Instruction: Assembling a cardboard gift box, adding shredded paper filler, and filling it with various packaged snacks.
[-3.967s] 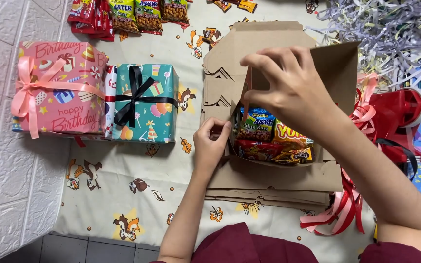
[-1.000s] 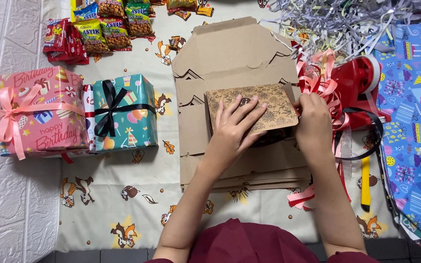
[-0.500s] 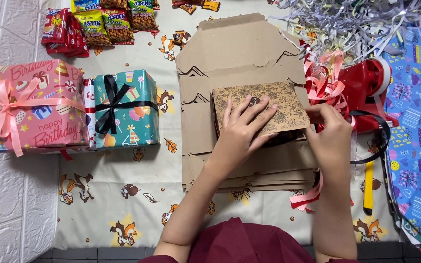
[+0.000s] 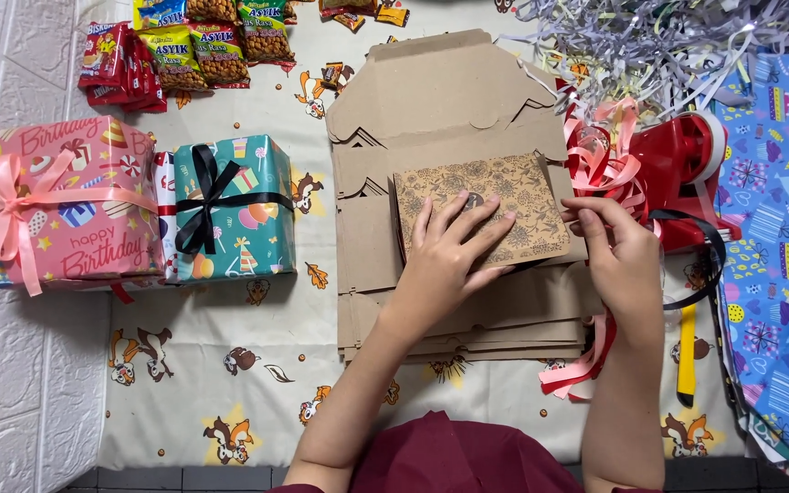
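Now left hand (image 4: 445, 251) flat, fingers spread on patterned box lid (image 4: 481, 205); right hand (image 4: 618, 251) pinches its right edge. Risk: lid springs open beside pinch if pressure eases.

I see a brown printed box (image 4: 504, 196) in the middle, on a stack of flat cardboard boxes (image 4: 431, 100). To the left stand a teal gift box (image 4: 248, 215) with a black bow and a pink gift box (image 4: 75, 205) with a pink bow. Red and yellow-green snack packets (image 4: 184, 46) lie at the top left.
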